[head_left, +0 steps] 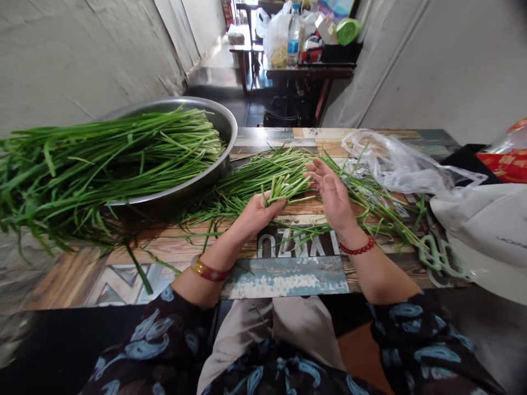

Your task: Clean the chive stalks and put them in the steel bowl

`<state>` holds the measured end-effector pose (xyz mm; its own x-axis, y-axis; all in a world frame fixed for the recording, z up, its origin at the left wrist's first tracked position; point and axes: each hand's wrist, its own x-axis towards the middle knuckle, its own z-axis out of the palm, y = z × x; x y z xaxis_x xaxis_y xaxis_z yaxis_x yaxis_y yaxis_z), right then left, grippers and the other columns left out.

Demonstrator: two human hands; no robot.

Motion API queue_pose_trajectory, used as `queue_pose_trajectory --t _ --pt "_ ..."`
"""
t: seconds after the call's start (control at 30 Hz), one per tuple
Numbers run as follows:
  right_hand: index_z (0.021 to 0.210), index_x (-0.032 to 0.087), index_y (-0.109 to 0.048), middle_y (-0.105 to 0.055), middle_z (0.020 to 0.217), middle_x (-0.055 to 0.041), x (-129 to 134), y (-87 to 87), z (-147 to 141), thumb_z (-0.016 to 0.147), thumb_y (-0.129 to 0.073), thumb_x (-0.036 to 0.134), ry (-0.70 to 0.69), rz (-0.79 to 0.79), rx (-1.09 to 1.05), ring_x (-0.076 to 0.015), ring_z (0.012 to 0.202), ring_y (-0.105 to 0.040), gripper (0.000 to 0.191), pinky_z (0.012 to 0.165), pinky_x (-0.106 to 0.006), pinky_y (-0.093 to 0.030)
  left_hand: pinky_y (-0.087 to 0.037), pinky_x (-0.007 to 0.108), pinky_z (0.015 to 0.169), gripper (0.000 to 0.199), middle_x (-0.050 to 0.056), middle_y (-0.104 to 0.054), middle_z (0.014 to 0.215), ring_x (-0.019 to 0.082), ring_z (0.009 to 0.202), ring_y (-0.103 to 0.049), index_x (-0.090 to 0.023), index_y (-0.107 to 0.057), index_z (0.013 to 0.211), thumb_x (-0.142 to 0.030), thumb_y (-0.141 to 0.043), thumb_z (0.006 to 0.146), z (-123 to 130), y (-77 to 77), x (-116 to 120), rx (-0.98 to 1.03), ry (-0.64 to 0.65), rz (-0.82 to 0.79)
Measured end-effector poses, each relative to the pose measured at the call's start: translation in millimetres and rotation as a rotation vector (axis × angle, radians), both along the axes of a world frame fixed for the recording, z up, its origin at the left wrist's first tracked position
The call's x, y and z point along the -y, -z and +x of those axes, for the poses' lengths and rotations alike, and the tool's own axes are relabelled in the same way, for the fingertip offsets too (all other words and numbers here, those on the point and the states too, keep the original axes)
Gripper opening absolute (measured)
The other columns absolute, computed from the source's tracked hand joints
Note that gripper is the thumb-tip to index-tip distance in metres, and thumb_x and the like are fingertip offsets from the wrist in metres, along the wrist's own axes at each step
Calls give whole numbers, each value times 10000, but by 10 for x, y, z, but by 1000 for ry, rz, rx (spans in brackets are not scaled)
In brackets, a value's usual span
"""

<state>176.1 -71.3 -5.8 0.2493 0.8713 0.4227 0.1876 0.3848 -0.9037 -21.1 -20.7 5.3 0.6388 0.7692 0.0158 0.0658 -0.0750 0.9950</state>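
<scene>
My left hand (263,211) is closed around a small bunch of garlic chives (286,189), their pale cut ends showing above the thumb. Just to the right, my right hand (331,192) is raised with its fingers stretched out and holds nothing; its fingertips are close to the bunch. Behind both hands lies a loose pile of garlic chives (263,170) on the patterned wooden table (284,277). At the left, a wide metal basin (233,129) is heaped with more long chives (123,148), their leaves hanging over its edge.
Loose stalks (382,208) and a clear plastic bag (382,156) lie on the right. Green-handled scissors (442,255) rest beside a white cap (489,230) at the right edge. Farther back, another table holds a water bottle (293,35) and bags.
</scene>
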Motion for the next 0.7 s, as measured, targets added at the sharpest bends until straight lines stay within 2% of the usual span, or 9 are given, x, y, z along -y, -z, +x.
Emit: queue_pose_trajectory --t 0.07,0.17,0.23,0.33,0.4,0.47,0.57,0.7 --pt "1437 279 -468 -562 1440 -81 49 -40 -52 985 -376 568 -101 10 153 -226 1267 -581 545 1073 -427 -478 -274 219 499 349 -56 -433 572 67 512 -357 -176 -457 702 -446 -618 854 1 -9 2 4 12 -8" --pt "1461 257 -453 -570 1439 -85 85 -82 -95 989 -377 553 -157 8 243 -230 1265 -588 562 1108 -439 -451 -354 216 523 328 -38 -512 611 76 531 -439 -168 -505 735 -447 -643 838 2 -31 11 -19 53 -11" --pt "1405 256 -518 -637 1352 -80 81 -86 -83 985 -415 527 -97 7 250 -223 1169 -642 510 1054 -425 -489 -391 219 547 325 -19 -562 644 83 552 -485 -156 -541 736 -447 -652 832 0 -46 15 -40 87 -6" --pt "1209 249 -661 -735 1040 -52 52 -64 -35 946 -527 474 53 -49 233 -187 886 -682 371 848 -365 -555 -407 220 558 329 -9 -579 657 86 560 -508 -147 -564 718 -441 -645 842 -6 -63 12 -37 90 -11" --pt "1074 237 -707 -696 827 -18 33 -49 -13 911 -583 452 84 -114 162 -146 706 -623 297 669 -300 -530 -413 220 564 330 -8 -579 656 87 560 -515 -146 -564 714 -437 -640 849 -8 -67 6 -31 70 -11" --pt "1004 224 -713 -624 706 13 26 -51 -11 887 -613 429 49 -165 77 -113 586 -543 256 550 -258 -463 -428 224 571 322 -7 -589 665 91 560 -526 -146 -571 739 -441 -654 840 -4 -68 5 -26 61 -23" --pt "946 218 -714 -608 698 16 38 -95 -40 870 -629 350 58 -141 106 -106 572 -521 175 537 -252 -440 -450 230 573 327 -2 -617 697 97 563 -541 -147 -587 803 -459 -684 814 12 -67 20 -12 60 -65" --pt "845 229 -716 -654 770 -5 70 -172 -102 815 -656 212 130 -17 291 -137 704 -577 69 682 -291 -498 -477 239 597 352 9 -645 732 105 588 -569 -142 -603 871 -478 -689 812 21 -78 47 -7 88 -90"
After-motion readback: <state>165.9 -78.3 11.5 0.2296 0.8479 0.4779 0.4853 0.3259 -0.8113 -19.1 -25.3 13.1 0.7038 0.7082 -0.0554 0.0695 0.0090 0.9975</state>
